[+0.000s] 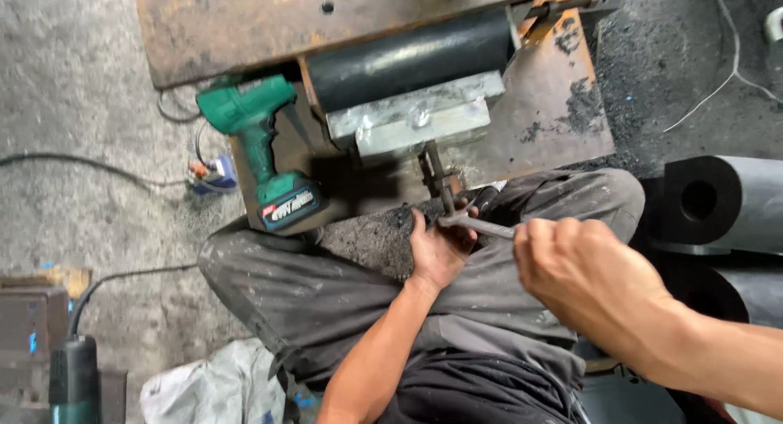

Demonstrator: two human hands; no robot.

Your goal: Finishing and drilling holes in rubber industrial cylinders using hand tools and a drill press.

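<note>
My left hand [440, 249] rests on my knee and grips the lower end of a thin metal rod [436, 175] that runs up into a grey metal block [412, 118]. My right hand [583, 277] is closed around the handle of a grey wrench-like tool [481, 225], whose head meets the rod at my left fingers. Behind the block lies a black rubber roller [408, 57] on a rusty steel plate [555, 106]. I am seated, and my grey, stained trousers [326, 293] fill the middle of the view.
A green cordless drill [261, 147] stands on the plate to the left. Black hollow rubber cylinders [722, 200] are stacked at the right. Cables [81, 163] cross the concrete floor. A dark power tool [73, 379] and white sack [216, 387] sit lower left.
</note>
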